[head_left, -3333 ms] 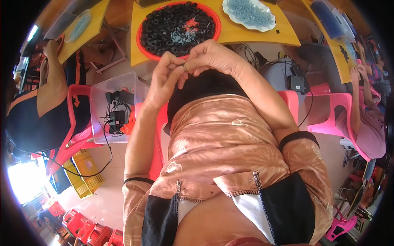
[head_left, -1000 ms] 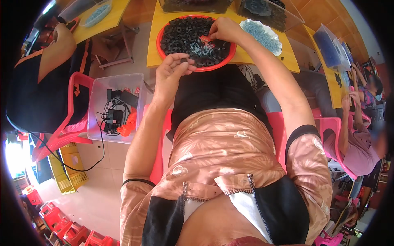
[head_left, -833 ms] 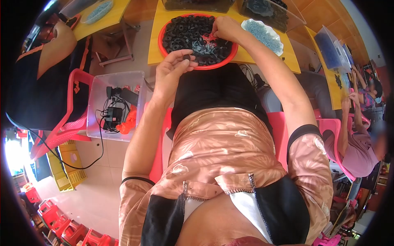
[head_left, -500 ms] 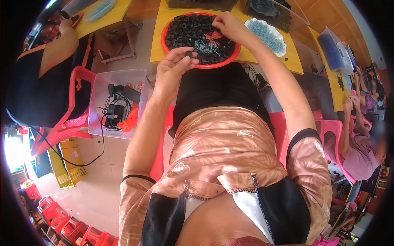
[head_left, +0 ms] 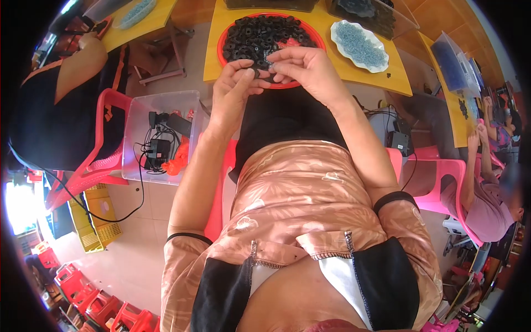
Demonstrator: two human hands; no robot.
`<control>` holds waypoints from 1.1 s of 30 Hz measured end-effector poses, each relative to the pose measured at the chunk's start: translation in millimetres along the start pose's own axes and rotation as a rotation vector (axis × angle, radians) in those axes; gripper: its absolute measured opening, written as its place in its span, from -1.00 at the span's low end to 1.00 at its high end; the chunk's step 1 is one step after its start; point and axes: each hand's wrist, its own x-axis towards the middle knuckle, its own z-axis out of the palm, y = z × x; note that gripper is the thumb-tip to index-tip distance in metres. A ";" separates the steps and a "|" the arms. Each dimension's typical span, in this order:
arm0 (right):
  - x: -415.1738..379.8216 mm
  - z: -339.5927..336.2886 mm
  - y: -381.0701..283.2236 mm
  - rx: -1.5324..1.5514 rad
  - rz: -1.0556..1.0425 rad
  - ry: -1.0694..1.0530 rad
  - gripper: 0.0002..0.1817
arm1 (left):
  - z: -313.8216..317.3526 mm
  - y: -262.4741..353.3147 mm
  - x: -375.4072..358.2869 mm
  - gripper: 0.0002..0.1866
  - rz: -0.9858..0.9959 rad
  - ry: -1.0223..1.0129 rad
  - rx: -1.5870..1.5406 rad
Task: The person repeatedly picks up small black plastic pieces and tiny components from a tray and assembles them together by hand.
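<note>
My left hand [head_left: 237, 87] is closed, pinching a small black plastic part [head_left: 255, 73] between thumb and fingers. Close beside it, my right hand [head_left: 305, 73] has thumb and index finger pressed together. Whatever sits in that pinch is too small to make out. Both hands are over the near edge of a round red tray [head_left: 219, 51]. Many black plastic parts [head_left: 260, 33] fill the tray, with some red pieces [head_left: 289, 43] among them. Right of the tray, a white scalloped dish [head_left: 379, 68] holds a heap of small silvery-blue pieces [head_left: 357, 44].
The yellow table [head_left: 395, 83] carries clear bins [head_left: 381, 22] at the back. To my left, a clear plastic box [head_left: 191, 99] with cables and adapters stands beside a pink chair [head_left: 97, 138]. Co-workers sit on both sides. A black cable [head_left: 138, 205] trails over the floor.
My right hand has come from the parts in the tray toward my left hand, and the two now nearly meet. My left hand keeps the black part.
</note>
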 end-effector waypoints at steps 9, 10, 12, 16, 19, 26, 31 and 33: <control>-12.3 20.4 0.8 -0.169 -0.075 0.120 -0.78 | -4.5 -3.0 1.7 -0.82 0.035 0.090 0.040; -12.3 21.8 1.7 -0.208 -0.097 0.133 -0.77 | -5.6 -3.1 1.9 -0.82 0.029 0.107 0.040; -11.4 24.3 3.8 -0.195 -0.102 0.128 -0.77 | -7.3 -5.0 3.0 -0.81 0.031 0.086 -0.024; -10.4 28.7 8.6 -0.132 -0.154 0.162 -0.77 | -5.5 -5.7 2.6 -0.81 0.029 0.063 -0.095; -10.2 26.9 7.5 -0.209 -0.205 0.185 -0.77 | -1.9 -3.4 1.9 -0.83 0.002 0.085 -0.112; -12.1 18.4 -0.3 -0.199 -0.166 0.125 -0.74 | -5.2 -1.7 1.7 -0.84 -0.056 0.011 -0.002; -14.5 5.0 -3.0 -0.027 -0.060 -0.033 -0.67 | -14.2 -4.2 1.7 -0.84 -0.135 -0.140 -0.041; -16.8 5.4 4.5 -0.030 -0.118 -0.030 -0.64 | -10.6 -3.6 -1.0 -0.84 -0.152 -0.123 -0.087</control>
